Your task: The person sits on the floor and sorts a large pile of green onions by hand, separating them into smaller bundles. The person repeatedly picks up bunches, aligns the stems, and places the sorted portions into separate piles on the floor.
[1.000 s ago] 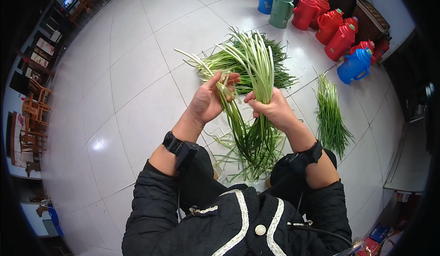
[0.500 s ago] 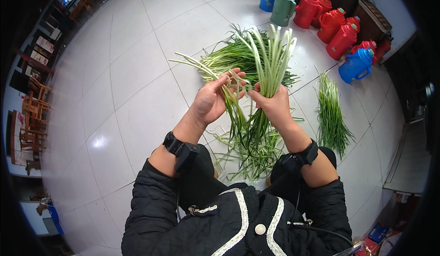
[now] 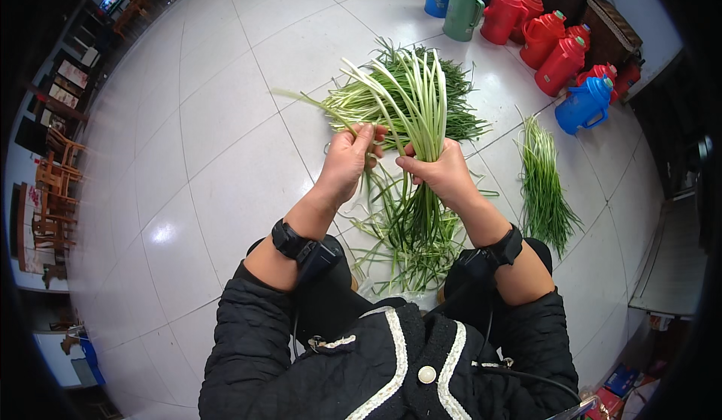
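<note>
My right hand (image 3: 442, 170) is closed around a bunch of garlic chives (image 3: 423, 112), pale stem ends up and green leaves hanging down. To its left, my left hand (image 3: 352, 157) pinches a few separate chive stalks (image 3: 314, 103), whose pale ends stick out to the left and blur. Behind both hands a large heap of garlic chives (image 3: 460, 104) lies on the floor. Below them, between my feet, loose trimmed leaves and stalks (image 3: 417, 263) are scattered. A smaller bundle of chives (image 3: 543, 187) lies apart on the right.
Several red thermos flasks (image 3: 560, 66) line the far right, with a green flask (image 3: 463, 8) and blue flasks (image 3: 585, 106) among them. Wooden chairs (image 3: 56, 194) stand along the left edge. Pale tiles (image 3: 203, 119) cover the floor.
My left hand has gone from spread fingers to a pinch on the few stalks. The bunch in my right hand has tipped to the left.
</note>
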`<state>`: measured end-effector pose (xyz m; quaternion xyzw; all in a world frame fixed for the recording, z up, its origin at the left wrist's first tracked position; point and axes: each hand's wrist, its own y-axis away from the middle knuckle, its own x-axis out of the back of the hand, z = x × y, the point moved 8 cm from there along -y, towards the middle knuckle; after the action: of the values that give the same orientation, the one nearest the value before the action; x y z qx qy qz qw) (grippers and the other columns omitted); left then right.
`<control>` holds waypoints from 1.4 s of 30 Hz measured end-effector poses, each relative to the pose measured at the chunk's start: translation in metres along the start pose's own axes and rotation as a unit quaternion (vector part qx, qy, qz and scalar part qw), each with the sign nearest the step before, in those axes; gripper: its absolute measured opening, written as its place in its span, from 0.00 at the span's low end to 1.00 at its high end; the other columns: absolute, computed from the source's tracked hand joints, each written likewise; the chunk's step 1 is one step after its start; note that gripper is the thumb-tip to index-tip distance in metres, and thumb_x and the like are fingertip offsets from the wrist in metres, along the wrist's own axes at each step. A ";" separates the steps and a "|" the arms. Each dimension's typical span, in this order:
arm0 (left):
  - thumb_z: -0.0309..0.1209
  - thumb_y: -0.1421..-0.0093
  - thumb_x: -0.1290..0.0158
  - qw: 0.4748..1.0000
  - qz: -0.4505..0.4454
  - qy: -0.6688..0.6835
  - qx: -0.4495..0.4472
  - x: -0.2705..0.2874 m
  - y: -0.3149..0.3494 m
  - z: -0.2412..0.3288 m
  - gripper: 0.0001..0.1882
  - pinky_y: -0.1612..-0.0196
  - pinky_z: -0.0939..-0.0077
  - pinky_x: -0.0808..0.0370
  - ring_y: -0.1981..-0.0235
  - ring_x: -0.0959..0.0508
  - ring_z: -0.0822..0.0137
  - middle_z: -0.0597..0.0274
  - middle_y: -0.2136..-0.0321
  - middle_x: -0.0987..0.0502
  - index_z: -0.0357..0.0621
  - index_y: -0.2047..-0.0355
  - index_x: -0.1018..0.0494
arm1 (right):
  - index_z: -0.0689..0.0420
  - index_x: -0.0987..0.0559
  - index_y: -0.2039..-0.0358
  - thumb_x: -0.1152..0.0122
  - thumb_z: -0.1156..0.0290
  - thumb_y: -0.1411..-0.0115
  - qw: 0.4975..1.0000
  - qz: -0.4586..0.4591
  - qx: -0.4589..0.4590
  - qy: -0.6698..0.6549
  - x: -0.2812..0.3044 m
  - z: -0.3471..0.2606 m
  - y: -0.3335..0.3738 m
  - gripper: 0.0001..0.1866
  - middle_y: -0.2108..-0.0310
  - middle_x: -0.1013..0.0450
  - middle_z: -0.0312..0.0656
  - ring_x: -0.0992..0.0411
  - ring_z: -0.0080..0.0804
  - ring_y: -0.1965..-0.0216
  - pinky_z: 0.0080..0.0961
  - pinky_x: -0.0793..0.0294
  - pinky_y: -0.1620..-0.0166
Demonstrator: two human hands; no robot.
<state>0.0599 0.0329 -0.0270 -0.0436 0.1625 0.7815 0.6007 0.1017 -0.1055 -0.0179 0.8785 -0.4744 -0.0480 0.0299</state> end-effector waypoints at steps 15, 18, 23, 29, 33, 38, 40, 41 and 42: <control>0.30 0.44 0.44 0.993 -0.083 -0.075 -0.026 -0.015 0.007 0.013 0.07 0.84 0.87 0.46 0.87 0.41 0.83 0.71 0.82 0.30 0.39 0.73 0.28 | 0.64 0.23 0.70 0.35 0.76 0.52 0.996 -0.055 -0.027 -0.058 0.001 -0.002 0.000 0.09 0.78 0.29 0.36 0.33 0.18 0.84 0.14 0.33 0.80; 0.30 0.43 0.48 0.997 -0.068 -0.013 -0.028 -0.009 0.004 0.018 0.07 0.85 0.88 0.43 0.87 0.40 0.82 0.67 0.82 0.28 0.41 0.75 0.30 | 0.63 0.24 0.70 0.34 0.76 0.53 0.997 -0.054 -0.028 -0.047 0.005 -0.004 -0.001 0.09 0.78 0.29 0.35 0.34 0.16 0.84 0.12 0.33 0.80; 0.29 0.42 0.57 0.995 -0.015 0.100 0.004 0.029 -0.009 0.028 0.05 0.86 0.89 0.43 0.86 0.38 0.82 0.53 0.72 0.23 0.43 0.72 0.34 | 0.64 0.23 0.71 0.34 0.76 0.54 0.997 -0.064 -0.046 -0.015 0.018 -0.003 0.001 0.09 0.81 0.29 0.35 0.35 0.16 0.85 0.12 0.35 0.80; 0.28 0.42 0.58 0.961 0.113 0.213 -0.132 0.106 -0.019 0.055 0.06 0.84 0.87 0.41 0.85 0.40 0.79 0.45 0.63 0.25 0.39 0.73 0.34 | 0.65 0.24 0.71 0.35 0.77 0.54 0.997 -0.054 -0.059 -0.011 0.045 0.006 0.004 0.10 0.78 0.28 0.36 0.34 0.16 0.84 0.12 0.33 0.80; 0.28 0.43 0.60 0.913 0.248 0.208 -0.246 0.160 -0.002 0.080 0.05 0.83 0.85 0.40 0.85 0.39 0.77 0.46 0.63 0.25 0.41 0.74 0.38 | 0.64 0.25 0.71 0.36 0.77 0.52 0.996 -0.030 -0.079 -0.019 0.068 0.013 0.003 0.08 0.77 0.28 0.38 0.35 0.16 0.84 0.13 0.33 0.80; 0.36 0.36 0.62 0.960 0.171 0.116 -0.188 0.137 -0.010 0.073 0.13 0.81 0.85 0.39 0.82 0.39 0.78 0.50 0.60 0.27 0.37 0.63 0.34 | 0.64 0.28 0.63 0.38 0.75 0.48 0.987 0.002 -0.113 -0.113 0.078 0.018 0.004 0.13 0.73 0.28 0.40 0.37 0.15 0.83 0.16 0.32 0.76; 0.37 0.34 0.64 0.982 0.085 0.115 -0.121 0.104 -0.019 0.054 0.17 0.77 0.83 0.37 0.78 0.37 0.76 0.52 0.60 0.27 0.36 0.58 0.33 | 0.64 0.28 0.64 0.38 0.75 0.48 0.985 -0.008 -0.101 -0.140 0.071 0.015 0.003 0.12 0.74 0.29 0.39 0.37 0.15 0.82 0.15 0.32 0.76; 0.37 0.34 0.65 0.985 0.018 0.149 -0.091 0.083 -0.022 0.046 0.18 0.73 0.81 0.35 0.75 0.34 0.74 0.53 0.60 0.27 0.35 0.55 0.34 | 0.64 0.28 0.64 0.38 0.74 0.47 0.982 -0.025 -0.088 -0.167 0.065 0.012 0.003 0.12 0.74 0.29 0.39 0.36 0.16 0.82 0.15 0.32 0.76; 0.36 0.34 0.67 0.983 -0.030 0.175 -0.056 0.068 -0.022 0.039 0.18 0.69 0.79 0.34 0.72 0.32 0.72 0.52 0.59 0.28 0.35 0.54 0.34 | 0.63 0.27 0.64 0.38 0.73 0.47 0.985 -0.042 -0.065 -0.153 0.061 0.007 0.002 0.12 0.75 0.30 0.37 0.36 0.16 0.82 0.15 0.33 0.76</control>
<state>0.0671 0.1122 -0.0122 -0.2176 0.2197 0.7516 0.5827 0.1319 -0.1575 -0.0278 0.8761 -0.4321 -0.2134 0.0119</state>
